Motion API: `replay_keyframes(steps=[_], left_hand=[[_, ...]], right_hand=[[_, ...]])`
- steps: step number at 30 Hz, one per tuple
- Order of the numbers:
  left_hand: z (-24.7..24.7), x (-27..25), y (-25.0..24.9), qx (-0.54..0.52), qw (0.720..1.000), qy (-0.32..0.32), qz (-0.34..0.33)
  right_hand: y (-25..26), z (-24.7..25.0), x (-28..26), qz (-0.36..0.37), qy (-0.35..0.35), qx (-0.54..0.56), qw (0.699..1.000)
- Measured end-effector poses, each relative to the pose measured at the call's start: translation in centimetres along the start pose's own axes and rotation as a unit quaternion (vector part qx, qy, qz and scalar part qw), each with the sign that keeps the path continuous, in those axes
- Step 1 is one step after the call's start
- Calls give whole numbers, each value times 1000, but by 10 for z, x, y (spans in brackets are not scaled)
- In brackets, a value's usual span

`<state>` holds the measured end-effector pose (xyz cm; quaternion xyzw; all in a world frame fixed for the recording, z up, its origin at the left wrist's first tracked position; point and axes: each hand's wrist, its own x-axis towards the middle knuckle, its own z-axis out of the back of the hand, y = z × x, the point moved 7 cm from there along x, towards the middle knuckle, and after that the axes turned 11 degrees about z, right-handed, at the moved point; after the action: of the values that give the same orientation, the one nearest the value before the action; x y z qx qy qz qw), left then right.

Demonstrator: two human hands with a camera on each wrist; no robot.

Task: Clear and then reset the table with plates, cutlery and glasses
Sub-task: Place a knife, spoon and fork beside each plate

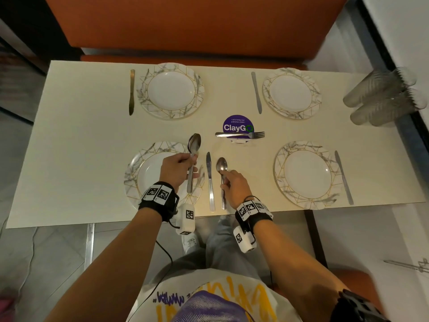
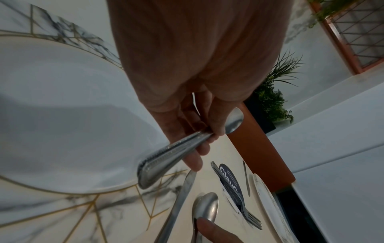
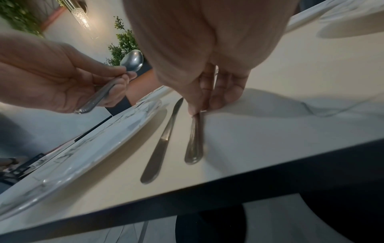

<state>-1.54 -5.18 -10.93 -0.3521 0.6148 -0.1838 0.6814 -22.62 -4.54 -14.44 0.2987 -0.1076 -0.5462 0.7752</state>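
— What's closest to you?

— My two hands. The left hand (image 1: 177, 167) has fingers curled round a bundle of steel spoons (image 1: 192, 159), beaded handles pressed together, bowls raised over the near-left plate (image 1: 137, 175). The right hand (image 1: 234, 184) pinches a single spoon (image 1: 221, 169) by its neck, thumb and fingertips (image 3: 194, 105) closed on it; I see its handle lying flat on the table (image 1: 81, 140).

— And around them, big to small?

— The table is a pale, matte rectangle. Four round plates sit on it, glossy white centres, marbled rims with gold lines. A smooth steel knife (image 1: 210, 180) lies between plate and single spoon. A fork (image 1: 240, 135) rests across a purple round sign (image 1: 238, 124).
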Motion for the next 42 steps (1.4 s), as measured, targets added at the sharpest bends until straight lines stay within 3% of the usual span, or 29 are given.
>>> replay_keyframes(steps=[14,21,28,32,42], left_hand=[[-14,0,3,-1,1000,10,12],[-36,-2,3,72,997,30,12],[-88,-25,-3,99,989,110,13],[-118,-32,-11,88,988,126,12],[-244,-36,-34,121,984,127,-43]], right_hand=[[-3,-2,-1,-32,-1,63,998],[6,33,-4,-45,-121,132,983],[3,75,5,-87,-175,249,949],[-12,101,8,-89,-188,251,945],[-115,187,-12,-178,-219,249,927]])
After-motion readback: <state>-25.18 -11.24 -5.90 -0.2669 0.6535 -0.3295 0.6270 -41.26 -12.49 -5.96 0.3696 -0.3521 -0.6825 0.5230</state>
